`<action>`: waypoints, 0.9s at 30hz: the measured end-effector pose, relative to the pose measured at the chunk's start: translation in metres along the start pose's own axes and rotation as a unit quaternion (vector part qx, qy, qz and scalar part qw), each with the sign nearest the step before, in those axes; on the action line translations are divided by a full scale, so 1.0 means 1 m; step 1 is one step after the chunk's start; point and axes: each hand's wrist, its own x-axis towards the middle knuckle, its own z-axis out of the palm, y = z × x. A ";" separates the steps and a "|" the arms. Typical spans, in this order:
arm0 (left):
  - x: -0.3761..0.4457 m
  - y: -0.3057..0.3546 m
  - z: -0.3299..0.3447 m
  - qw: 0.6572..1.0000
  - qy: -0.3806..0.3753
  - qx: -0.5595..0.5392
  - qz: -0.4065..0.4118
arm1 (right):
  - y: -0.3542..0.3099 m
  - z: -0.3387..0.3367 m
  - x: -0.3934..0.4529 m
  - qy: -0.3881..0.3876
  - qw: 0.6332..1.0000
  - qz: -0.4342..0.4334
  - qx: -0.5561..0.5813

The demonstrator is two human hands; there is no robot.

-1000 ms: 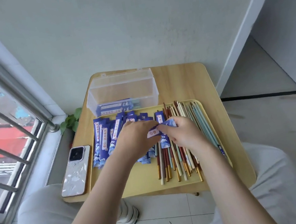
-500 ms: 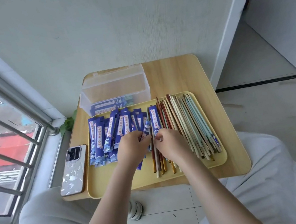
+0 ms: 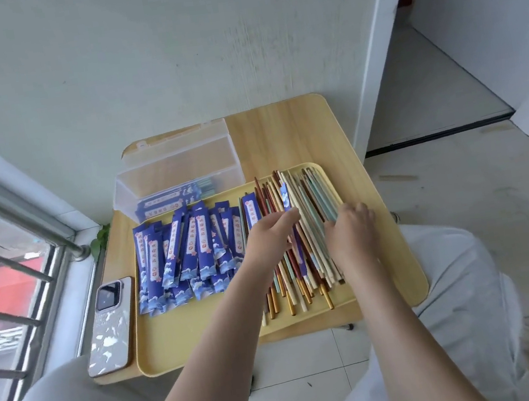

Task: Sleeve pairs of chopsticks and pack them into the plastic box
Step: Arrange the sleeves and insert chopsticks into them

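Observation:
A yellow tray (image 3: 163,355) on the small wooden table holds a pile of blue paper sleeves (image 3: 188,250) on its left and loose chopsticks (image 3: 290,286) in brown, cream and pale green on its right. My left hand (image 3: 267,239) pinches one blue sleeve (image 3: 285,197) that lies lengthwise over the chopsticks. My right hand (image 3: 353,231) is knuckles up over the right side of the chopsticks, fingertips curled down onto the pale ones. The clear plastic box (image 3: 181,168) stands open behind the tray with a few sleeved pairs (image 3: 170,202) inside.
A phone (image 3: 109,325) lies face down on the table's left edge beside the tray. Window bars (image 3: 4,248) run along the left, with a small plant (image 3: 100,240) by the sill. My knees are under the table's front edge.
Both hands moved right across the tray. The right hand let go of the sleeve and went to the pale chopsticks; the left hand carried the sleeve over the chopstick pile.

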 end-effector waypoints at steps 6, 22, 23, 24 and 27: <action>-0.002 0.001 0.013 0.996 -0.079 0.029 0.004 | 0.001 0.000 0.004 -0.031 0.996 0.017 0.079; 0.002 -0.008 0.000 0.999 0.023 -0.032 -0.017 | -0.005 -0.003 0.000 -0.084 0.980 0.023 0.181; 0.000 -0.007 -0.004 0.998 0.022 -0.055 -0.018 | -0.006 -0.004 0.000 -0.081 0.977 0.026 0.197; -0.002 -0.007 -0.007 0.997 0.019 -0.077 -0.022 | -0.006 -0.006 0.000 -0.075 0.974 0.030 0.212; -0.007 -0.007 -0.017 0.989 0.005 -0.147 -0.027 | -0.012 -0.016 -0.001 -0.064 0.963 0.024 0.260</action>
